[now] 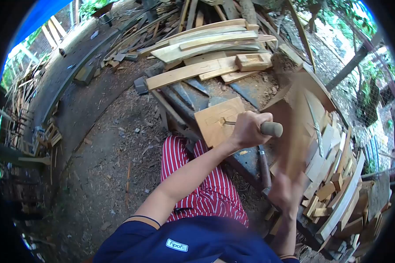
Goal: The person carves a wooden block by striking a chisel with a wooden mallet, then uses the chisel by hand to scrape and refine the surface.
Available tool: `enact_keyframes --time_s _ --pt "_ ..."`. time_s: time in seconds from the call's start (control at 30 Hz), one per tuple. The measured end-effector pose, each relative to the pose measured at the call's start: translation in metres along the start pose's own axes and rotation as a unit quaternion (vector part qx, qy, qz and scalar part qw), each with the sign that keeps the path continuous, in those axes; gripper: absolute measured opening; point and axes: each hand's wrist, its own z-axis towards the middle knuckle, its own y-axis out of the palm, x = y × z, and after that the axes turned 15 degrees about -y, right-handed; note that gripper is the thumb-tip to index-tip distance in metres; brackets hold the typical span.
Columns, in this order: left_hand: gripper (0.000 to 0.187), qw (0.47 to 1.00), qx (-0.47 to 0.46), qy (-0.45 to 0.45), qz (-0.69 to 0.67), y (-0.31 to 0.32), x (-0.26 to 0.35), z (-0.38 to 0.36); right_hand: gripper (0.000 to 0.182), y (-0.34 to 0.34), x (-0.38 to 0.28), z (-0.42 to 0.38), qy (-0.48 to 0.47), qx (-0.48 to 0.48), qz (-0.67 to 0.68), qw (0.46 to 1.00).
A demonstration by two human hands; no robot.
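My left hand (250, 129) is closed around a chisel (272, 129), its round wooden handle end sticking out to the right. The thin blade points left, its tip at a rough cut in a flat wooden block (208, 120). Marked lines and a few chips show around that cut. Lower right, my right hand (287, 190) grips a long wooden mallet (297, 127), smeared by motion. The mallet stands apart from the chisel's handle, to its right. Another tool with a dark handle (264, 168) lies on the bench between my hands.
Long boards (215, 41) and a hollowed wooden block (253, 62) lie at the far side of the bench. Offcuts (324, 193) are piled to the right. Chips litter the dirt ground (114, 153) at left. My striped-trousered legs (206, 184) are close to the bench.
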Motion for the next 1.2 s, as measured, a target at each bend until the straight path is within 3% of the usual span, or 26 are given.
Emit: enact_keyframes --time_s 0.03,0.1,0.17,0.2,0.23,0.33,0.37,0.43,0.47,0.53,0.7,0.77,0.83,0.9,0.93,0.97,1.03,1.07,1.17,1.2 --pt "0.021 1.0 0.008 0.015 -0.017 0.005 -0.004 0.0 0.083 -0.003 -0.004 0.004 -0.043 -0.018 -0.027 0.999" --pt "0.018 1.0 -0.009 0.024 0.015 0.002 -0.003 -0.001 0.083 0.002 0.001 0.008 -0.037 0.055 0.173 0.983" --pt "0.019 1.0 0.007 0.021 0.01 0.0 -0.004 0.0 0.083 0.009 0.014 -0.002 0.073 0.135 0.309 0.939" --pt "0.021 1.0 0.018 0.016 0.004 0.0 -0.004 -0.002 0.08 0.009 0.015 -0.001 0.132 0.116 0.347 0.921" --pt "0.021 1.0 0.02 0.015 0.002 0.001 -0.003 -0.004 0.08 0.013 0.022 0.001 0.132 0.114 0.345 0.922" --pt "0.023 0.999 0.003 0.01 0.039 -0.002 0.002 -0.011 0.074 0.052 0.069 -0.002 0.116 0.006 0.251 0.961" --pt "0.023 0.999 0.003 0.008 0.042 -0.001 0.003 -0.013 0.071 0.071 0.089 -0.008 0.067 -0.011 0.187 0.98" --pt "0.022 0.998 0.028 0.06 0.025 0.004 0.006 -0.017 0.06 0.08 0.083 -0.006 0.154 -0.119 0.082 0.977" --pt "0.02 0.997 0.031 0.061 0.039 0.007 0.007 -0.02 0.06 0.087 0.082 -0.006 0.153 -0.125 0.084 0.977" --pt "0.021 0.997 0.034 0.064 0.021 0.012 0.008 -0.023 0.05 0.095 0.085 -0.007 0.108 -0.194 -0.093 0.971" --pt "0.019 0.991 -0.038 0.119 0.042 0.022 0.003 -0.028 0.051 0.094 0.102 -0.012 0.089 -0.165 -0.069 0.98" --pt "0.018 0.989 -0.036 0.136 0.05 0.024 -0.004 -0.028 0.051 0.1 0.11 -0.016 0.002 -0.137 -0.091 0.986" --pt "0.018 0.982 -0.05 0.172 0.061 0.021 -0.008 -0.033 0.053 0.093 0.094 -0.011 0.036 -0.183 -0.06 0.981" --pt "0.017 0.979 -0.043 0.193 0.058 0.019 -0.013 -0.043 0.055 0.094 0.091 -0.017 0.002 -0.161 -0.126 0.979" --pt "0.017 0.968 -0.049 0.231 0.086 0.017 -0.017 -0.049 0.067 0.098 0.101 -0.024 -0.007 -0.126 -0.085 0.988" --pt "0.018 0.954 -0.057 0.271 0.112 0.02 -0.02 -0.055 0.067 0.095 0.104 -0.027 -0.002 -0.124 -0.087 0.988" --pt "0.019 0.948 -0.019 0.305 0.083 0.027 -0.027 -0.064 0.08 0.084 0.097 -0.016 -0.042 -0.131 0.038 0.99" --pt "0.019 0.943 -0.031 0.316 0.096 0.021 -0.027 -0.068 0.087 0.079 0.086 -0.01 0.034 -0.17 -0.003 0.985" --pt "0.022 0.936 -0.08 0.322 0.121 -0.002 -0.028 -0.07 0.087 0.085 0.089 -0.011 0.061 -0.174 -0.068 0.981" --pt "0.017 0.953 -0.022 0.297 0.058 -0.008 -0.027 -0.065 0.086 0.081 0.078 -0.004 0.1 -0.2 -0.083 0.971"
